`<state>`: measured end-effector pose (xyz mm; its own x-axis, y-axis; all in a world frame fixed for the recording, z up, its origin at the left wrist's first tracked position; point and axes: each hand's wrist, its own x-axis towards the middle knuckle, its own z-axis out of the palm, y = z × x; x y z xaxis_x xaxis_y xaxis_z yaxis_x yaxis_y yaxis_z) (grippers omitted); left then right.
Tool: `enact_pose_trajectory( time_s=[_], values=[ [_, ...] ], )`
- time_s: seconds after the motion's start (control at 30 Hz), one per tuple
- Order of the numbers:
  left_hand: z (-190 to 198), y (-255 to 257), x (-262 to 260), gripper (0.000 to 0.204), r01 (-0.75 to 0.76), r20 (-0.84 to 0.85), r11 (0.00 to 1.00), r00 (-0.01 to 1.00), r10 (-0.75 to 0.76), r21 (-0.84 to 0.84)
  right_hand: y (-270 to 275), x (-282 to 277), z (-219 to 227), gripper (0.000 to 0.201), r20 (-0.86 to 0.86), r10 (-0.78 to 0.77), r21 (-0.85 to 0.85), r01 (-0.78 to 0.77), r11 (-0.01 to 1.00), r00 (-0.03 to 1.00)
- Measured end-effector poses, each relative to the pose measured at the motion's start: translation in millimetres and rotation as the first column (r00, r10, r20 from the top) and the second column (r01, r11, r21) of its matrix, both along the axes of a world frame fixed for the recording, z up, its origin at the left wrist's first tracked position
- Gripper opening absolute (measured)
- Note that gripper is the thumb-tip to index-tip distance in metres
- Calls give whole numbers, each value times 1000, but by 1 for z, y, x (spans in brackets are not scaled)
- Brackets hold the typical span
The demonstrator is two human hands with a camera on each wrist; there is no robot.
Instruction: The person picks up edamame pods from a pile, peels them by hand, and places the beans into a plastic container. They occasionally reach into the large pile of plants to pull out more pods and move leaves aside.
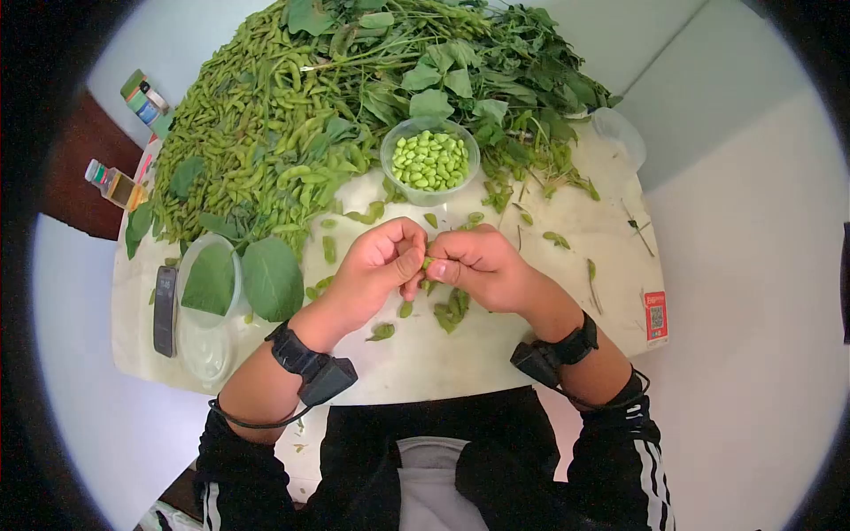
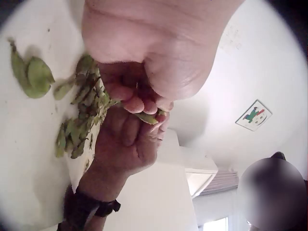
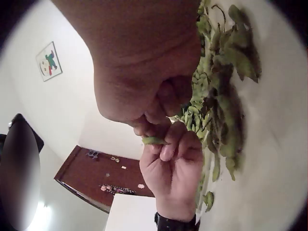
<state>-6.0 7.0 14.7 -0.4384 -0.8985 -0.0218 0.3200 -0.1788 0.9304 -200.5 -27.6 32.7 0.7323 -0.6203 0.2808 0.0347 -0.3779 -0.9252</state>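
Note:
A small green pod [image 2: 148,118] is pinched between the fingertips of both hands, which meet above the table. In the head view the left hand [image 1: 381,261] holds it from the left and the right hand [image 1: 482,267] from the right, with thumbs on top. The right wrist view shows the pod [image 3: 154,140] between the two hands' fingertips. Just beyond them stands a clear bowl [image 1: 387,168] of shelled green beans [image 1: 429,161]. A few pods [image 1: 452,310] lie on the table under and around the hands.
A large heap of pods [image 1: 257,133] and leafy stems [image 1: 522,71] covers the table's far side. At the left are a phone [image 1: 166,310], a clear container with a leaf [image 1: 211,279], a lid [image 1: 205,350] and a bottle [image 1: 117,184]. A red card [image 1: 655,316] lies at the right edge.

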Motion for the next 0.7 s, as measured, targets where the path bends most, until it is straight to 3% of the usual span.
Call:
enact_pose_trajectory(
  time_s=[0.17,0.23,0.4,0.47,0.5,0.53,0.57,0.63,0.7],
  values=[
    [3,4,-3,17,5,-51,1000,999,-5,9,2,-2,-7,19,50,67,157,-74,985,997],
    [2,5,-3,17,8,-69,1000,998,-8,2,4,-2,-9,20,107,83,384,-118,916,991],
    [4,4,-3,16,54,-102,998,993,-50,30,7,1,-6,20,163,18,496,-98,863,986],
    [8,7,-8,15,-274,129,950,947,293,-146,5,7,-10,20,192,-38,506,-66,860,981],
    [7,5,-7,15,-273,129,950,948,292,-150,4,12,-14,19,112,-144,356,96,930,983],
    [4,3,-5,16,-319,227,815,853,469,-484,5,14,-17,18,48,-259,188,246,951,965],
    [2,3,-4,18,-267,249,590,720,648,-762,5,12,-19,18,48,-259,193,245,950,965],
    [14,4,-4,18,-236,301,605,697,651,-761,4,12,-13,14,-45,-393,-63,390,919,918],
    [14,5,-1,20,130,618,716,624,479,-686,5,11,-9,13,-53,-381,-143,370,918,923]
  ],
)
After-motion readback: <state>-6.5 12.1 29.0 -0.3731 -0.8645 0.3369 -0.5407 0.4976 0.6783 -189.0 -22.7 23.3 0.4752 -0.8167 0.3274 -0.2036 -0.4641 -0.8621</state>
